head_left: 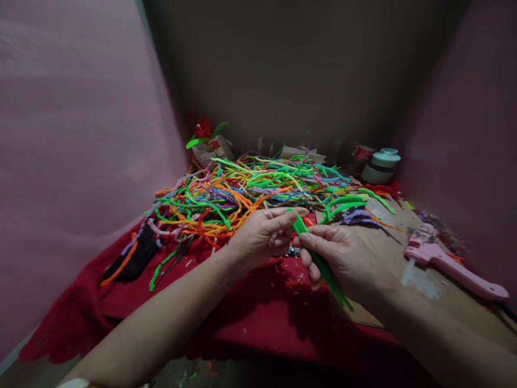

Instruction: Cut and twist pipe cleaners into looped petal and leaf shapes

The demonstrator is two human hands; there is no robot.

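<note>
A green fuzzy strip [329, 277] slants down to the right between my hands, above the red cloth. My left hand [269, 231] pinches its upper end between thumb and fingers. Lower down, my right hand [333, 250] is closed on the same strip, and the strip's tail hangs out below the palm. Just behind my hands lies a large tangled pile of coloured fuzzy stems [242, 191]. A small metal item [294, 251] shows partly between my hands; what it is I cannot make out.
A pink glue gun [456, 267] rests on brown cardboard [391, 258] at the right. Behind are a teal-lidded jar [382, 166] and a red flower [203, 127]. A black item [135, 253] lies on the red cloth [161, 302] at the left. Pink walls stand on both sides.
</note>
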